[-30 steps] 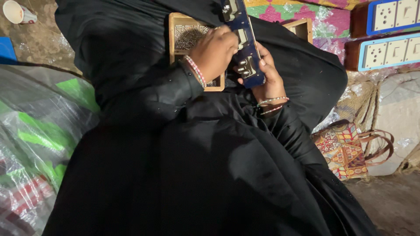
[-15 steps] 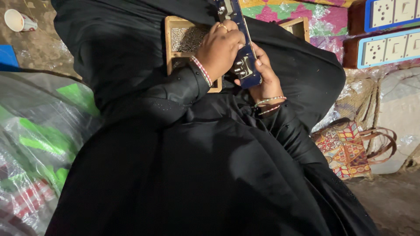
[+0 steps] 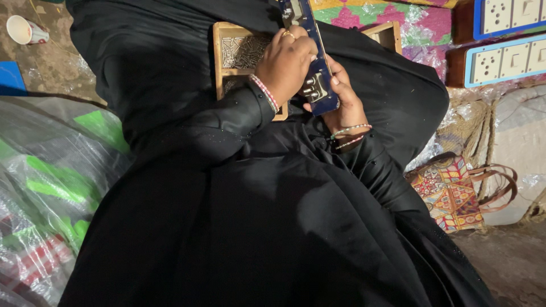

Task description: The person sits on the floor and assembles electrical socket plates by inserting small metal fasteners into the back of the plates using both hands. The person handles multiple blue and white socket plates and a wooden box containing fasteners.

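A long blue switchboard plate (image 3: 319,85) with metal parts on its back rests over my lap. My right hand (image 3: 344,102) grips it from below, thumb on its near end. My left hand (image 3: 287,62) is curled over the plate's middle, fingers closed against it; whether it pinches a small part is hidden. Just behind my left hand sits a wooden compartment box (image 3: 223,62) filled with small metal screws (image 3: 242,52). Black sleeves and bead bracelets cover both wrists.
A second wooden box (image 3: 384,35) lies at the back right on a patterned cloth. Finished blue-framed switchboards (image 3: 506,59) lean at the far right. A patterned handbag (image 3: 455,190) stands to my right, clear plastic bags (image 3: 45,187) to my left, a paper cup (image 3: 25,29) far left.
My left hand has slid slightly down and along the blue plate, staying curled on it. The right hand keeps the same hold. The view has shifted a little.
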